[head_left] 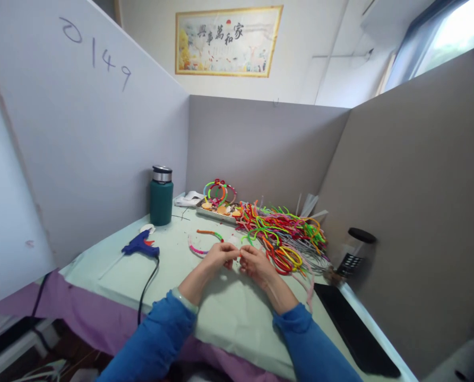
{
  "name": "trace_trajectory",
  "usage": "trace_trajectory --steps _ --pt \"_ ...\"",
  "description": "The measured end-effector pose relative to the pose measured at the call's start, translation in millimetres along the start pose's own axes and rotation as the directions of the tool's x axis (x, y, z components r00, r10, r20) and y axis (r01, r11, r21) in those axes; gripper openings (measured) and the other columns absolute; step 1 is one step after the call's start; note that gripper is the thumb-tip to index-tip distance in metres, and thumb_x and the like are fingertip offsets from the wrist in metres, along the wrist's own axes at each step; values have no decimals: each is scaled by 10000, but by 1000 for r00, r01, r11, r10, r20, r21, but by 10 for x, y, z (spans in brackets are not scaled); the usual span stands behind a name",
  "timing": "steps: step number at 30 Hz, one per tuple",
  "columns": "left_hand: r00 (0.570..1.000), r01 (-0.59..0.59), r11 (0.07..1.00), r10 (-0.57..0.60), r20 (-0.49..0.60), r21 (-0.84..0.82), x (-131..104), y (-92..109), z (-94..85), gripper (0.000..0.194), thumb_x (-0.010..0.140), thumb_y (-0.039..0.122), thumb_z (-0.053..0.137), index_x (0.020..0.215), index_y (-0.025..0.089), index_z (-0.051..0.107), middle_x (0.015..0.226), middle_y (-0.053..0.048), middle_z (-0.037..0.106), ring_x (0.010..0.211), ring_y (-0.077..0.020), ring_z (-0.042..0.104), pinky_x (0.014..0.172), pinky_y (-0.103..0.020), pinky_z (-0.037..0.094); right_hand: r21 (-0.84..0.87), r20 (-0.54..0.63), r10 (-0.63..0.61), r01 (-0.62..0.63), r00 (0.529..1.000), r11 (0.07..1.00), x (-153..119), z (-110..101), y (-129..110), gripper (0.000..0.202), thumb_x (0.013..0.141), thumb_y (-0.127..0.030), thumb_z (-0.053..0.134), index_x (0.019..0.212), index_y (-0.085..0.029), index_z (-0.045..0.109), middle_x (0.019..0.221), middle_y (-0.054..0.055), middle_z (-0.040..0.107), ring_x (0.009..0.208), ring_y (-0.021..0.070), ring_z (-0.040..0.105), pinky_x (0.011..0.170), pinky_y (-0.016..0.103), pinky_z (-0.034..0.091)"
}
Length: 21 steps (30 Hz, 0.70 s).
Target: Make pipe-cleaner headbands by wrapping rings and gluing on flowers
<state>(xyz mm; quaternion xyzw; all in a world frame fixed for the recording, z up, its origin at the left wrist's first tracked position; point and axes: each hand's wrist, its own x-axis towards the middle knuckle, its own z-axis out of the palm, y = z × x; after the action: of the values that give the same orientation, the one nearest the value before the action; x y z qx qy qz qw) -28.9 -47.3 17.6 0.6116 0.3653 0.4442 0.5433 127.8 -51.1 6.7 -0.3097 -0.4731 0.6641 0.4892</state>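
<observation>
My left hand (pixel 223 255) and my right hand (pixel 257 264) meet over the middle of the table, thumbs and fingertips pinched together. Between the fingertips shows a bit of orange pipe cleaner (pixel 240 253), mostly hidden by the fingers. Just behind and left of my left hand is a curved band wrapped in orange, green and pink pipe cleaner (pixel 209 232); part of it is hidden by that hand. Beyond my right hand spreads a large tangled heap of pipe cleaners (pixel 276 225) in red, green, yellow, pink and grey.
A blue glue gun (pixel 141 245) lies at left, its cord running off the front edge. Behind it stands a green bottle (pixel 161 199). A metal tray (pixel 216 214) holds small pieces and colourful rings. At right are a black flat panel (pixel 352 326) and a clear black-lidded cup (pixel 356 252). Grey partitions enclose the table.
</observation>
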Motion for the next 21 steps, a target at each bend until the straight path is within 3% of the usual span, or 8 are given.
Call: trace_trajectory --steps 3,8,13,21 --pt "985 54 994 -69 -160 -99 43 -53 14 345 622 447 688 704 120 614 570 25 526 408 -58 426 429 -206 347 -288 -127 -259 215 957 933 55 48 43 273 687 -392 693 800 -187 552 596 -51 494 486 89 428 459 211 347" --pt "983 72 997 -75 -170 -19 71 -89 7 325 669 435 642 648 111 623 510 13 524 381 -66 449 418 -205 332 -660 -90 -533 351 841 664 76 51 91 143 760 -316 606 745 -180 565 668 -11 558 576 125 489 538 243 382" --pt "984 47 999 -44 -170 14 63 -63 29 274 647 368 669 721 107 638 589 -15 599 370 -66 469 397 -204 320 -740 -33 -593 379 804 555 72 31 123 94 795 -258 546 745 -181 571 670 -3 569 587 137 496 549 248 377" --pt "987 52 999 -52 -155 -5 53 -34 32 283 630 364 692 724 102 641 482 8 555 397 -84 499 426 -197 360 -742 -25 -581 374 814 556 52 58 105 93 803 -234 514 763 -179 578 684 5 591 572 136 498 536 247 372"
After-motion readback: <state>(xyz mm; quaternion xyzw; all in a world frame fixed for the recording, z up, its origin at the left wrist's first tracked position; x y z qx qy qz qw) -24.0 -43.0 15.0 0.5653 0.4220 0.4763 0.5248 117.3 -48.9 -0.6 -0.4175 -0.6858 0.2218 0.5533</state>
